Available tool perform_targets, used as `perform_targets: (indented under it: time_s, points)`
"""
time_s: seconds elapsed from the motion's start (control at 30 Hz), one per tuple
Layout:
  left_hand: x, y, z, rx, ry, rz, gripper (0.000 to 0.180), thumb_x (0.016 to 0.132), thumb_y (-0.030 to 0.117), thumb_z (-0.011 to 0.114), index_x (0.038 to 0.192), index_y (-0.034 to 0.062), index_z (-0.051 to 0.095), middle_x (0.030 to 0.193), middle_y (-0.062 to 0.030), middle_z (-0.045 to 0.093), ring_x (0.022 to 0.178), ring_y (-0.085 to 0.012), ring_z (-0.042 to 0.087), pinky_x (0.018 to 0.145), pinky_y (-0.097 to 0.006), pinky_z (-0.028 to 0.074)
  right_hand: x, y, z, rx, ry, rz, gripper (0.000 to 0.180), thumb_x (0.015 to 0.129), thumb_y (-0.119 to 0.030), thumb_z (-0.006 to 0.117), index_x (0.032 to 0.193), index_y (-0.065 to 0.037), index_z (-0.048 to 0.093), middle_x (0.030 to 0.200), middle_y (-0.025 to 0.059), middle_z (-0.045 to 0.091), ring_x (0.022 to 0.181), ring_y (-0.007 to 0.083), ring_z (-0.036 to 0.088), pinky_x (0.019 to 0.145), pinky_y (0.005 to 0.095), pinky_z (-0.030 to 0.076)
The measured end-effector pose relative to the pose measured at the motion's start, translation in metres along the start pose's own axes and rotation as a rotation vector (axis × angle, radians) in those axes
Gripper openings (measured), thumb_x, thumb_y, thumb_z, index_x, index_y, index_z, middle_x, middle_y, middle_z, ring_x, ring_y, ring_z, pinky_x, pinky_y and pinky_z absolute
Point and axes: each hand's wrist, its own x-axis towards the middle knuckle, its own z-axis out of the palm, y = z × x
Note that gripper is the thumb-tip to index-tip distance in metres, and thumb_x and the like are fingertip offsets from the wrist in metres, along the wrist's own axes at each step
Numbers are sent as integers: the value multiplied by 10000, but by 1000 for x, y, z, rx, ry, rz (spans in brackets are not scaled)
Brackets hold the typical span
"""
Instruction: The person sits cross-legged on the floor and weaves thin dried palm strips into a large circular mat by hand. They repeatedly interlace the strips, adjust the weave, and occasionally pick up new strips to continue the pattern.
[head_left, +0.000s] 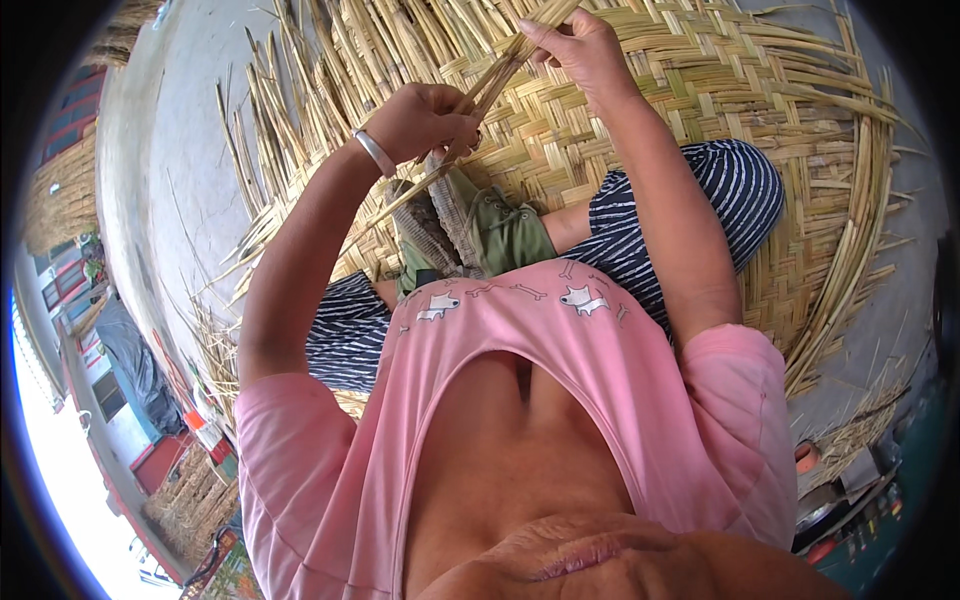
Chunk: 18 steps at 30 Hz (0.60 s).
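I sit on a large woven reed mat [800, 120] of flat yellow-green strips. Over its loose edge, my left hand [430, 122], with a silver bracelet [374, 152] at the wrist, is closed around flattened reed strips [496, 78]. The strips run slantwise up to my right hand [585, 58], which pinches them between thumb and fingers farther away and to the right. A loose end of reed trails down from the left hand across my lap. Under my hands are my feet in green shoes [505, 232], soles partly showing.
Unwoven reed stalks [270, 110] fan out at the mat's left and far side. Grey concrete floor [180, 130] lies beyond. Bundles of dry stalks [190, 505] stand at the far left. Loose straw [860, 430] and assorted items are at the lower right.
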Motion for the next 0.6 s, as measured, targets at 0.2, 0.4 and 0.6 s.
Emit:
perform_targets:
  time_s: [0.2,0.4,0.6]
  points:
    - [-17,1,0,45,5,-1,221,997,212,681,1039,-5,698,826,-32,714,731,-91,647,664,-263,515,13,1,-16,338,51,-15,164,939,-134,757,1032,-16,689,839,63,691,623,128,620,532,285,527]
    - [-41,-12,-23,151,-50,58,232,1012,230,662,999,5,717,766,-15,701,681,-79,636,650,-264,519,33,5,-45,187,162,-25,144,945,-123,740,997,-18,656,797,53,655,633,146,609,539,325,476]
    - [-74,-18,-35,106,-17,-74,156,991,124,628,911,-1,678,776,-24,697,716,-84,653,664,-264,526,34,-3,-67,260,220,-217,188,884,-207,832,1023,-104,758,911,-12,740,831,77,658,658,268,534]
